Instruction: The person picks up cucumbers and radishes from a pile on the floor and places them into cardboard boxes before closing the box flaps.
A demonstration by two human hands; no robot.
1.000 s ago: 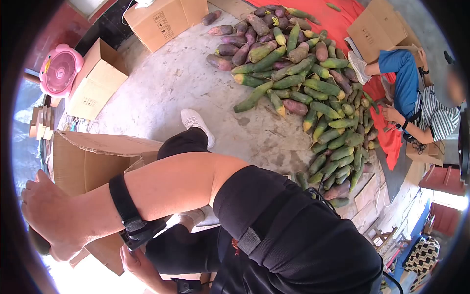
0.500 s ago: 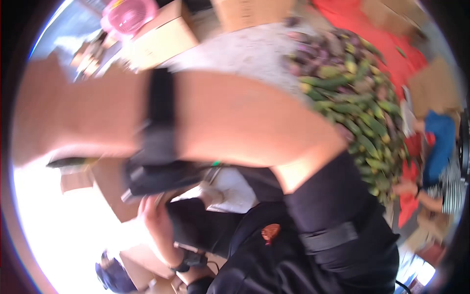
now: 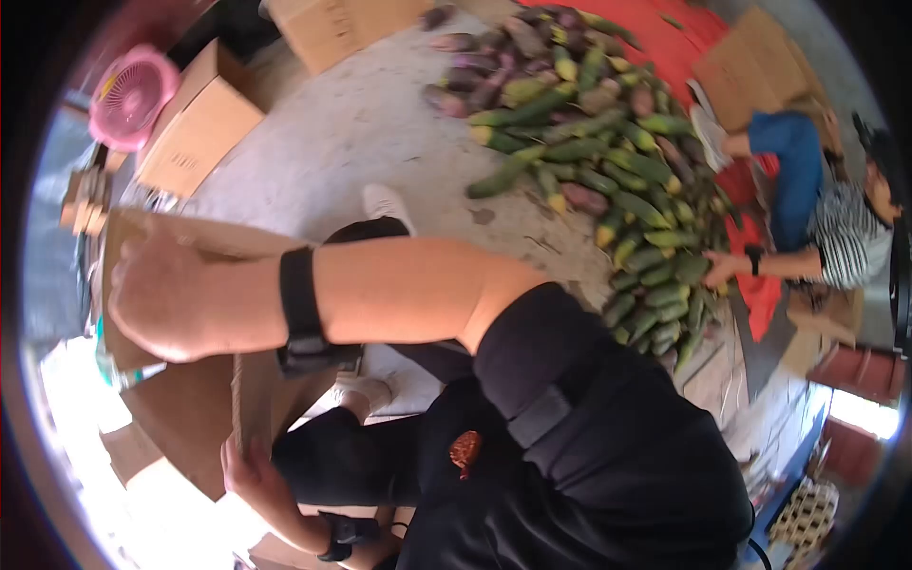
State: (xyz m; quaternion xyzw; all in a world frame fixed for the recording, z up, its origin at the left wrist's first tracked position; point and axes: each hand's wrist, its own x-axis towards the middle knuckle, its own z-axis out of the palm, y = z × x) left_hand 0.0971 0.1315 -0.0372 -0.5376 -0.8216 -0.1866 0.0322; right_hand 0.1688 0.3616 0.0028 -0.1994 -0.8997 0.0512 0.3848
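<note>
Cardboard fills the lower left of the view: an open cardboard box (image 3: 185, 418) stands on the concrete floor (image 3: 351, 142) just in front of the person's knees. The left hand (image 3: 249, 470) is low at the box's near side, its fingers (image 3: 237, 454) wrapped tight over the edge of a flap, so the cardboard lies right inside the grip. The right hand (image 3: 161, 294), with a black strap (image 3: 302, 304) round the wrist, reaches across above the box's upper flap. Its fingers are curled under, away from the camera (only the back of the hand shows), so I cannot tell whether they close on the flap, on something else or on nothing. The box thus sits between the two hands, the left on its near edge and the right over its far one.

Well apart, across the floor, lies a pile of long green and purple vegetables (image 3: 608, 171), partly on a red cloth (image 3: 665, 38). A second person sits at the pile's far side, one hand (image 3: 722, 269) on the vegetables. Two more boxes (image 3: 204, 119) and a pink fan (image 3: 128, 95) stand at the upper left.
</note>
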